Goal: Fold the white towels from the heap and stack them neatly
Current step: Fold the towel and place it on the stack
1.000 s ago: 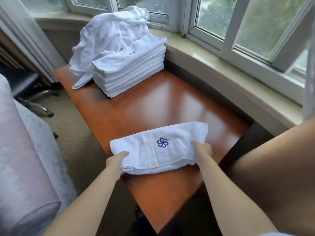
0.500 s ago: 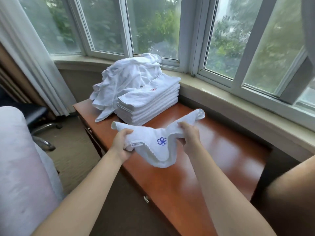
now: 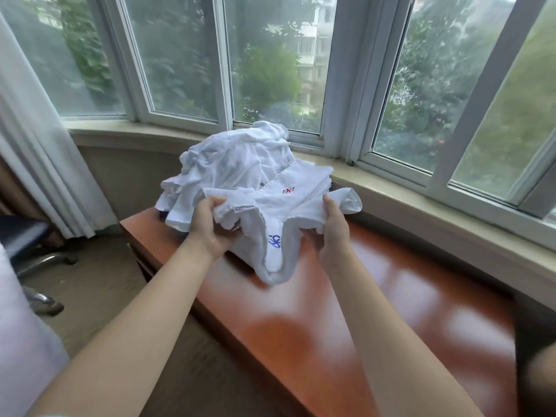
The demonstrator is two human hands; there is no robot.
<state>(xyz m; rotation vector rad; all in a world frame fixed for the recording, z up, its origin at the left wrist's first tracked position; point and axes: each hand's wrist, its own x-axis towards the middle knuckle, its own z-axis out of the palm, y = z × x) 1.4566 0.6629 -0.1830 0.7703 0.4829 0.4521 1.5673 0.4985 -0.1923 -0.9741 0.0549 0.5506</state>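
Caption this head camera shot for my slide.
Both hands carry a folded white towel toward the folded stack.

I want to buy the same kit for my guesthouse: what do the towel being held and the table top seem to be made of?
The held towel: it looks like white cotton terry, going by its soft, matte, limp sag between both hands, stitched hem and blue embroidered emblem. The table top: reddish-brown wood or veneer, probably lacquered, since it mirrors the window light in glossy patches; which of the two I can't tell.

Both hands carried the folded towel [image 3: 272, 236] up to the stack [image 3: 296, 183].
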